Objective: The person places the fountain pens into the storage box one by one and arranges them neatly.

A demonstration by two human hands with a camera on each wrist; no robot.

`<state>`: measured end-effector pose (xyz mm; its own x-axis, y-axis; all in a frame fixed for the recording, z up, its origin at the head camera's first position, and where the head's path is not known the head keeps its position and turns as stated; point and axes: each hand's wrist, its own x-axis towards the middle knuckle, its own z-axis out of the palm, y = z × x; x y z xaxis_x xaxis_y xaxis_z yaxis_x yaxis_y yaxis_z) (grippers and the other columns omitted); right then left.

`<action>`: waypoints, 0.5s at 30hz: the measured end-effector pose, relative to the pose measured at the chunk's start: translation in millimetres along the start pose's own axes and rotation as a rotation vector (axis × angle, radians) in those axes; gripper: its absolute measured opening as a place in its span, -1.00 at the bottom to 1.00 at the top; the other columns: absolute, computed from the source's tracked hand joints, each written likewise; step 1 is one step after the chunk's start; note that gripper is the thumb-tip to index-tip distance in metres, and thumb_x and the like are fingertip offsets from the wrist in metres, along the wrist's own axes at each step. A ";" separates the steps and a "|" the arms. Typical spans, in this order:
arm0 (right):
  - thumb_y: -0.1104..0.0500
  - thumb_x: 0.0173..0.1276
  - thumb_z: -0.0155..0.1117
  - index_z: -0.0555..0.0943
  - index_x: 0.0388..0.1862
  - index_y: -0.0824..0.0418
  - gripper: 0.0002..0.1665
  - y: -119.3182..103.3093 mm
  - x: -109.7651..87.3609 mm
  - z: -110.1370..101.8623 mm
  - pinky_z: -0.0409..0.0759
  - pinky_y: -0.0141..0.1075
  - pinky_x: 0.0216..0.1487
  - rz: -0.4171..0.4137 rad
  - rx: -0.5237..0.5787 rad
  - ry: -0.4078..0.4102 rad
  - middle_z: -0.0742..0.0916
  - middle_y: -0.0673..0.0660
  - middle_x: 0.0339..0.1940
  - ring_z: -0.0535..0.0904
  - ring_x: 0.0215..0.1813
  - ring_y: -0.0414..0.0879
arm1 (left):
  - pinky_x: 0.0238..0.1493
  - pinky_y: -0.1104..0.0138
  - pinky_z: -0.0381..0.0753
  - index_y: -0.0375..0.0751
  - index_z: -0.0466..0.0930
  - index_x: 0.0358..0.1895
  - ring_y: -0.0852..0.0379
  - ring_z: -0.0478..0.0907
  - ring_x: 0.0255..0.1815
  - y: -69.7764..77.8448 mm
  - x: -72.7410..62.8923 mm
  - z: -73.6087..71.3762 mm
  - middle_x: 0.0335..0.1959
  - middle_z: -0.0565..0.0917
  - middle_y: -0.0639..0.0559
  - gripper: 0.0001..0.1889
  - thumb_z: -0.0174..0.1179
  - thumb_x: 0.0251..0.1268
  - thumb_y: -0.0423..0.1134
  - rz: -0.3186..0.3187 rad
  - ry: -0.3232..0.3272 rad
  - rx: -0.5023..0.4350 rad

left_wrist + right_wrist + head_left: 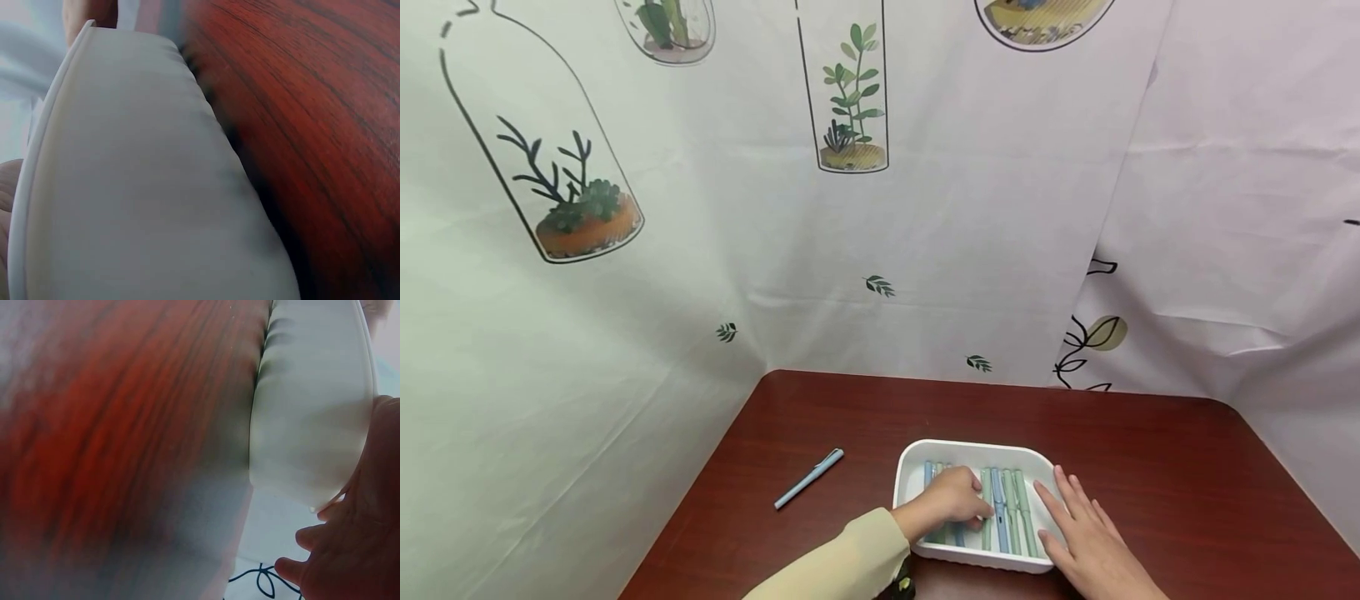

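A white tray [977,562] holds several light green and light blue capped pens in a row. Reaching into it, the left hand [953,497] has curled fingers and pinches a green pen [987,533] near the row's middle. A blue pen [1002,525] and more green pens [1021,512] lie to its right, while those on the left are partly covered by the hand. The right hand [1086,537] lies with spread, straight fingers against the tray's right rim. Only the tray's outer wall [137,162] fills most of the left wrist view, hiding the left fingertips.
A lone light blue pen [808,479] lies on the dark red wooden table [850,408], left of the tray. Behind the table hangs a white cloth [970,250] printed with plants and jars. Another cloth stretch [587,400] borders the left side.
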<state>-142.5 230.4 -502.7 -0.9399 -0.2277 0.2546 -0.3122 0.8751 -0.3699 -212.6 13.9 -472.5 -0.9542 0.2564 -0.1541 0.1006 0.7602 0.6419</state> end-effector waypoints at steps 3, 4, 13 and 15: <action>-0.07 0.39 0.33 0.45 0.49 0.07 -0.28 0.5 -0.3 0.2 0.22 0.31 0.38 -0.001 0.000 0.003 0.28 0.30 0.60 0.19 0.56 0.31 | -0.27 0.46 0.50 -0.26 0.67 -0.32 0.29 0.53 -0.60 1.3 1.1 0.5 -0.80 0.60 0.12 -0.72 0.54 -0.01 -0.19 0.007 0.005 0.053; -0.07 0.39 0.32 0.45 0.49 0.07 -0.28 0.7 -0.4 0.2 0.22 0.31 0.38 0.000 -0.002 0.001 0.28 0.30 0.60 0.19 0.56 0.31 | -0.27 0.45 0.50 -0.26 0.66 -0.32 0.29 0.52 -0.59 1.4 1.3 0.7 -0.81 0.60 0.12 -0.71 0.54 0.00 -0.19 0.008 0.006 0.059; -0.10 0.39 0.32 0.45 0.49 0.06 -0.27 0.1 -0.8 -0.6 0.21 0.30 0.39 0.009 -0.007 -0.017 0.27 0.30 0.60 0.19 0.55 0.32 | -0.38 0.43 0.57 -0.31 0.60 -0.14 0.21 0.69 -0.62 0.0 -5.6 -15.3 -0.65 0.65 0.12 -0.71 0.43 0.09 -0.33 0.020 -0.006 -0.185; -0.11 0.40 0.31 0.45 0.49 0.06 -0.27 -0.1 -1.0 0.0 0.22 0.30 0.39 0.011 -0.004 -0.023 0.27 0.30 0.60 0.18 0.56 0.32 | -0.48 0.41 0.56 -0.31 0.57 -0.09 0.21 0.67 -0.62 -1.6 -10.1 -25.6 -0.58 0.64 0.15 -0.70 0.40 0.13 -0.35 0.059 0.003 -0.232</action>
<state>-141.6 230.6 -502.9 -0.9462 -0.2277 0.2301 -0.3013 0.8793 -0.3688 -210.3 -5.2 -452.7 -0.9495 0.2941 -0.1093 0.0890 0.5866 0.8049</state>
